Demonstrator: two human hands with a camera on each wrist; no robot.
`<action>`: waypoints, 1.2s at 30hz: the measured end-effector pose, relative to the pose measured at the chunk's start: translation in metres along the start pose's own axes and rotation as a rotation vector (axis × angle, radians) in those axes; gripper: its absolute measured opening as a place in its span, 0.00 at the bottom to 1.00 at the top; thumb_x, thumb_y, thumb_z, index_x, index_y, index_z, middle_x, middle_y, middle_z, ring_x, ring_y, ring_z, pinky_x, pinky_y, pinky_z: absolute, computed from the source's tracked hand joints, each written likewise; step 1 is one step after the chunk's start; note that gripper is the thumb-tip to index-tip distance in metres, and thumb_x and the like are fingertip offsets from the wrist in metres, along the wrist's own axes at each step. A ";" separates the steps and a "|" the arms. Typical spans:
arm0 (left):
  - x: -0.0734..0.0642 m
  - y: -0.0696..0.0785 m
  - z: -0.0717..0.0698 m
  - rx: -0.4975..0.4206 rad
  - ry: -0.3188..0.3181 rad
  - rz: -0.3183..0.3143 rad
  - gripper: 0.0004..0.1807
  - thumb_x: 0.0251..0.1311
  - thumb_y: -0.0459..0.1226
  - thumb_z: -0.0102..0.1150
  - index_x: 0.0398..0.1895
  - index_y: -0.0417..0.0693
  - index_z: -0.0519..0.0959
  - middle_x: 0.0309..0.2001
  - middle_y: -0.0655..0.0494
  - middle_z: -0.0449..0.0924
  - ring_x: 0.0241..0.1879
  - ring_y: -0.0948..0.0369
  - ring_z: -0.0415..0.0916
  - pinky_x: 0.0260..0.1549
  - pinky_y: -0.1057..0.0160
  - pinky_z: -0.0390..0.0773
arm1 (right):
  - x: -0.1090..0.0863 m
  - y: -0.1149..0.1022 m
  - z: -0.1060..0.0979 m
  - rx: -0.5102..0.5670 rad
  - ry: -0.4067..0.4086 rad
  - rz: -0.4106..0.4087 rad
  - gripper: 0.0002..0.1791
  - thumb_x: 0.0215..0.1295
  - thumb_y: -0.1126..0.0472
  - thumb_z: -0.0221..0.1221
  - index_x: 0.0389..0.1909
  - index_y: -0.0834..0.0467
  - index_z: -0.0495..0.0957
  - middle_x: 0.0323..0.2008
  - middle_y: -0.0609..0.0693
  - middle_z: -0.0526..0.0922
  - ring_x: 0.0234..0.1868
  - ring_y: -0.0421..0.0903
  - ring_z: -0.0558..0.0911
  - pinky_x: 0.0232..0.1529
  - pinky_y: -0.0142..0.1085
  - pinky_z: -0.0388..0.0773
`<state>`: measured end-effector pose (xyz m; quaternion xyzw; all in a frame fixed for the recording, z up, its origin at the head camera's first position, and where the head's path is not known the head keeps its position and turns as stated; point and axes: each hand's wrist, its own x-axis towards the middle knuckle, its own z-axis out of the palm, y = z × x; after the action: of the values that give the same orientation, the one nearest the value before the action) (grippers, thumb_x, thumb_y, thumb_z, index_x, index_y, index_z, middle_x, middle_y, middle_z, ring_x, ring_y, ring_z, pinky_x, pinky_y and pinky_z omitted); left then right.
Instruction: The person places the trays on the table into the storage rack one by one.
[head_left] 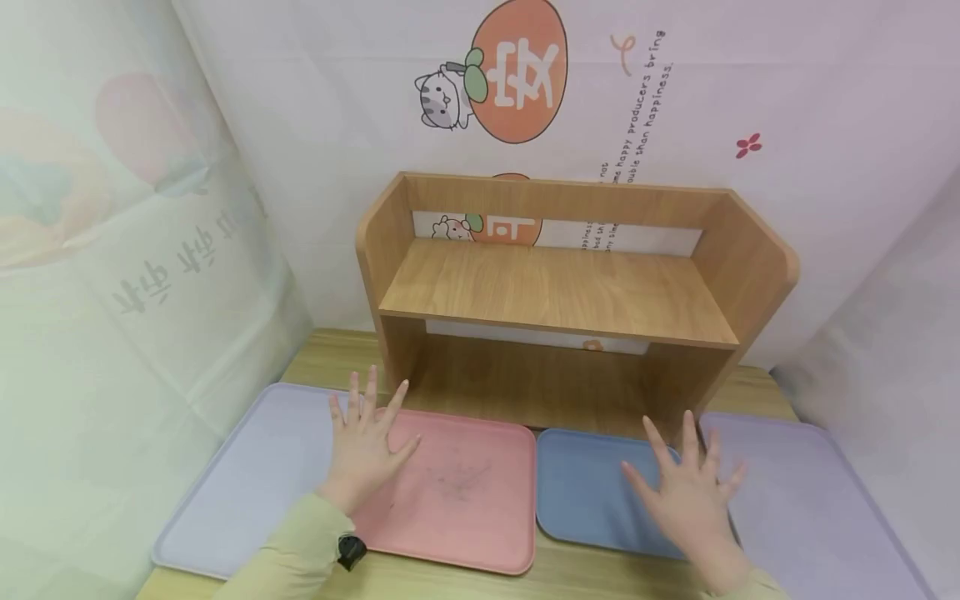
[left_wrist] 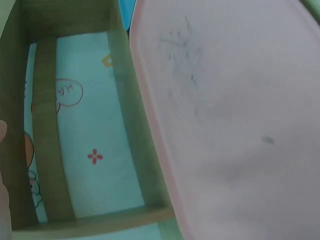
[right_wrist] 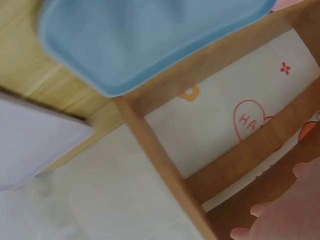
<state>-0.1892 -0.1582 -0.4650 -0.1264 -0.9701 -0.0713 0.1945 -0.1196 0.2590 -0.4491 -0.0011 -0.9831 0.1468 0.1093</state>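
Observation:
My left hand (head_left: 363, 454) is spread with straight fingers over the left part of the pink tray (head_left: 472, 492), and it holds nothing. Fingers spread likewise, my right hand (head_left: 690, 500) hovers over the right end of the blue tray (head_left: 592, 487), also with nothing in it. Behind both trays stands a two-tier wooden shelf (head_left: 555, 283) with bare boards. In the left wrist view the pink tray (left_wrist: 240, 100) shows dark scuff marks. The right wrist view has fingertips of the right hand (right_wrist: 290, 210) at its lower right corner.
A pale lavender tray (head_left: 262, 475) lies at the left and a purple tray (head_left: 810, 500) at the right. The wooden table (head_left: 420, 575) shows along the front. Printed white cloth (head_left: 337, 108) hangs behind and at both sides.

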 end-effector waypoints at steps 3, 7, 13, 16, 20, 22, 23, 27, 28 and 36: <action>0.000 -0.007 -0.009 0.014 0.001 -0.009 0.46 0.55 0.62 0.53 0.75 0.63 0.49 0.75 0.48 0.21 0.73 0.43 0.19 0.64 0.28 0.35 | -0.003 0.008 0.000 0.002 0.032 -0.002 0.42 0.64 0.35 0.50 0.74 0.39 0.43 0.73 0.68 0.35 0.68 0.77 0.34 0.52 0.79 0.20; 0.001 -0.015 -0.022 -0.009 0.014 -0.016 0.45 0.54 0.59 0.57 0.74 0.59 0.53 0.75 0.47 0.22 0.73 0.41 0.22 0.65 0.29 0.33 | -0.005 0.020 0.001 -0.017 0.071 -0.007 0.43 0.62 0.35 0.51 0.74 0.35 0.42 0.73 0.67 0.36 0.68 0.78 0.37 0.53 0.78 0.20; 0.006 -0.030 -0.038 -0.010 0.048 -0.017 0.43 0.55 0.56 0.56 0.73 0.57 0.54 0.75 0.42 0.23 0.72 0.38 0.24 0.65 0.30 0.33 | -0.008 0.039 0.005 -0.027 0.088 -0.017 0.43 0.61 0.36 0.53 0.74 0.34 0.43 0.73 0.66 0.39 0.69 0.77 0.37 0.54 0.76 0.19; 0.018 -0.036 -0.050 -0.044 0.117 -0.002 0.41 0.59 0.60 0.48 0.73 0.56 0.55 0.74 0.36 0.28 0.71 0.34 0.28 0.66 0.30 0.34 | -0.010 0.048 0.011 -0.030 0.089 -0.035 0.44 0.60 0.36 0.55 0.73 0.35 0.45 0.74 0.64 0.37 0.68 0.78 0.38 0.55 0.76 0.20; 0.043 -0.042 -0.067 -0.082 0.233 0.042 0.42 0.58 0.62 0.45 0.73 0.55 0.54 0.71 0.29 0.35 0.69 0.31 0.33 0.65 0.30 0.44 | -0.013 0.062 0.024 -0.043 0.038 -0.060 0.47 0.57 0.35 0.57 0.74 0.36 0.45 0.73 0.66 0.35 0.67 0.80 0.41 0.55 0.77 0.23; 0.056 -0.043 -0.077 -0.115 0.290 0.073 0.43 0.56 0.57 0.53 0.73 0.54 0.52 0.69 0.26 0.37 0.69 0.30 0.36 0.62 0.29 0.52 | -0.015 0.068 0.031 -0.061 -0.028 -0.061 0.49 0.55 0.33 0.57 0.74 0.38 0.44 0.72 0.70 0.37 0.66 0.80 0.43 0.55 0.78 0.24; 0.063 -0.042 -0.081 -0.140 0.307 0.088 0.45 0.53 0.52 0.58 0.73 0.53 0.52 0.68 0.25 0.39 0.69 0.31 0.37 0.60 0.29 0.55 | -0.016 0.071 0.036 -0.072 -0.051 -0.065 0.50 0.54 0.32 0.57 0.74 0.40 0.45 0.71 0.72 0.41 0.66 0.80 0.44 0.55 0.78 0.26; 0.085 -0.039 -0.096 -0.275 0.341 0.109 0.49 0.50 0.41 0.68 0.73 0.52 0.49 0.68 0.27 0.40 0.68 0.33 0.43 0.53 0.30 0.67 | -0.020 0.080 0.052 -0.070 -0.095 -0.104 0.52 0.49 0.31 0.61 0.73 0.45 0.51 0.67 0.75 0.49 0.63 0.79 0.50 0.56 0.78 0.36; 0.090 -0.038 -0.098 -0.317 0.332 0.104 0.49 0.50 0.39 0.68 0.73 0.51 0.49 0.68 0.28 0.40 0.69 0.34 0.43 0.53 0.31 0.68 | -0.021 0.081 0.056 -0.059 -0.082 -0.122 0.53 0.47 0.32 0.63 0.72 0.45 0.52 0.66 0.75 0.50 0.62 0.79 0.51 0.56 0.77 0.39; 0.128 -0.035 -0.111 -0.594 0.187 0.064 0.51 0.55 0.30 0.64 0.75 0.49 0.42 0.71 0.35 0.46 0.69 0.38 0.51 0.59 0.36 0.65 | -0.024 0.096 0.078 -0.030 -0.072 -0.166 0.59 0.33 0.32 0.70 0.70 0.42 0.54 0.64 0.76 0.50 0.58 0.81 0.56 0.52 0.74 0.51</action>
<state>-0.2734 -0.1842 -0.3159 -0.2010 -0.8802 -0.3569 0.2398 -0.1161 0.3275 -0.5550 0.0840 -0.9852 0.1226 0.0859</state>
